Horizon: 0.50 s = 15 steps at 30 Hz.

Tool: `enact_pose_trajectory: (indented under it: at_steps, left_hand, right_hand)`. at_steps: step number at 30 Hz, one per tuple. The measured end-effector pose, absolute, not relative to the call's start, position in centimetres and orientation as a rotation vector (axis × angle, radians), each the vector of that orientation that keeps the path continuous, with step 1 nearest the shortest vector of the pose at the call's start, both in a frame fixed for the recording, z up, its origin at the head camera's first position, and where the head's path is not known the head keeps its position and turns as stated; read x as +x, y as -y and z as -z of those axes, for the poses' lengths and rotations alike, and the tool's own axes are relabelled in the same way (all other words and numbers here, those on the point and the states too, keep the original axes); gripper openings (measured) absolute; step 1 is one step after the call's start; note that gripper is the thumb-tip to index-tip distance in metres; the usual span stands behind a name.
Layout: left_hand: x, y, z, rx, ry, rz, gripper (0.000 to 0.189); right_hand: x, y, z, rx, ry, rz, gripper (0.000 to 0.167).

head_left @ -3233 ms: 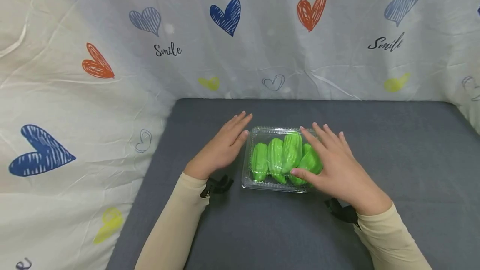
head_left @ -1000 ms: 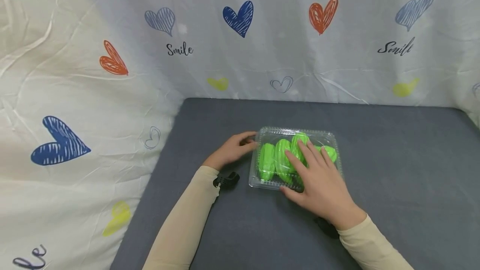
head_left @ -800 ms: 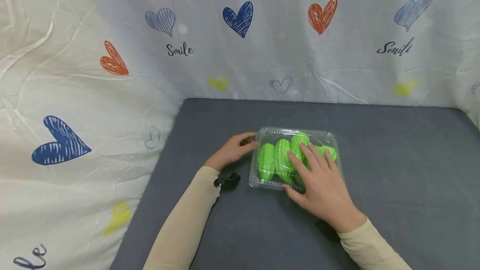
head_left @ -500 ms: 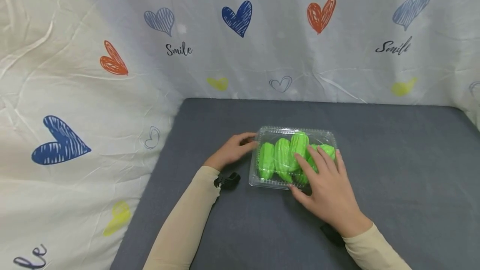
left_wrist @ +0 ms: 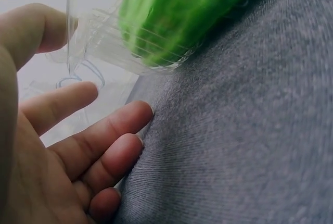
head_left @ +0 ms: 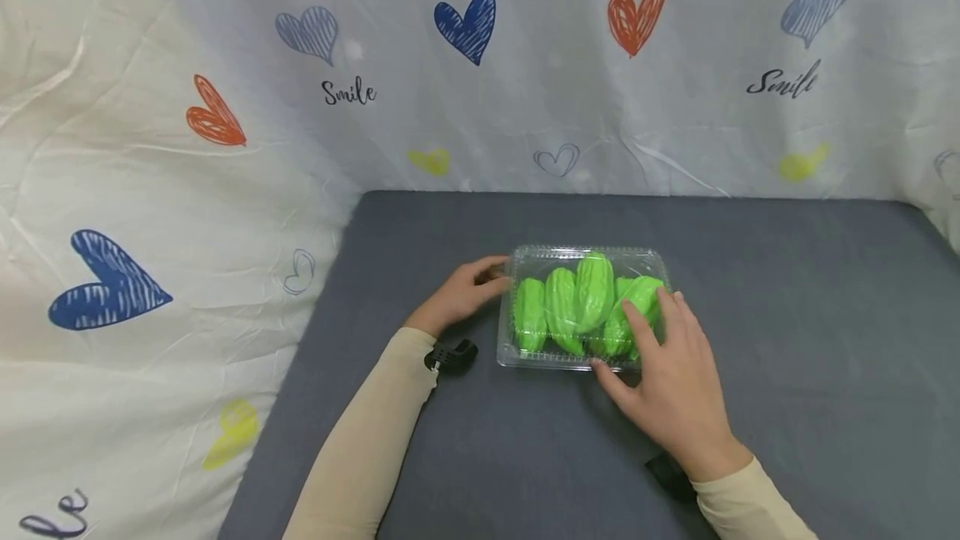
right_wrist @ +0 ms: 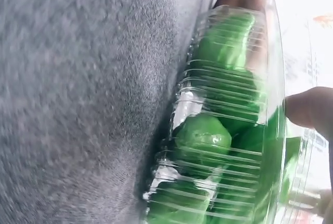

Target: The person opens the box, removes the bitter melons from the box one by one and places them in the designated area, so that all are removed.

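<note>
A clear plastic clamshell box point(head_left: 517, 354) lies on the table with its lid down. Inside it are several bright green, ridged, elongated pieces point(head_left: 595, 294), vegetable-like; their exact kind is unclear. At the box's left side is my left hand point(head_left: 459, 297). In the left wrist view its thumb point(left_wrist: 39, 31) meets the box edge, while the other fingers are loosely bent near the cloth. My right hand point(head_left: 678, 390) is at the front right corner, fingers spread over the right side. In the right wrist view the thumb point(right_wrist: 311, 108) touches the box's front edge.
Dark grey cloth point(head_left: 810, 357) covers the table. A pale curtain point(head_left: 555, 73) printed with hearts and "Smile" hangs behind and at the left. Black wrist mounts point(head_left: 452, 357) sit below the hands.
My left hand has come in to the box's left edge and then stays. My right hand has slid across the lid toward the right corner in the last second.
</note>
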<state>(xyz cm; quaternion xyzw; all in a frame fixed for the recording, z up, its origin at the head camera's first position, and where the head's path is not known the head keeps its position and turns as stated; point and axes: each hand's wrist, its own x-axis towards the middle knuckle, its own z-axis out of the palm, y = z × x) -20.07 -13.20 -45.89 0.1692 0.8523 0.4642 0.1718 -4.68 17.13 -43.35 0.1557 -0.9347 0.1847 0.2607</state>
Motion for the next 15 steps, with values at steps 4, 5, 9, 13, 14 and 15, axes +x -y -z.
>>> enact_pose_trajectory:
  at_steps: [4,5,9,13,14,15]
  left_hand:
    - [-20.2,13.1,45.9,0.511,-2.422,-1.331,0.058]
    - [-20.2,13.1,45.9,0.517,-2.424,-1.33,0.058]
    - [-20.1,13.1,45.8,0.522,-2.422,-1.336,0.058]
    - [-20.0,13.1,45.8,0.531,-2.406,-1.361,0.062]
    - [-20.0,13.1,45.8,0.537,-2.401,-1.369,0.064]
    - [-20.0,13.1,45.9,0.544,-2.396,-1.377,0.067]
  right_hand:
    - [-4.1,-17.1,43.3,0.238,2.658,-0.601,0.095]
    - [-3.9,-17.0,43.2,0.197,2.692,-0.628,0.1]
    - [-3.5,-17.0,43.0,0.109,2.754,-0.709,0.109]
    - [-3.4,-17.0,43.1,0.096,2.729,-0.708,0.112]
    - [-3.3,-17.1,43.1,0.094,2.722,-0.705,0.113]
    - [-3.3,-17.1,43.2,0.09,2.715,-0.709,0.113]
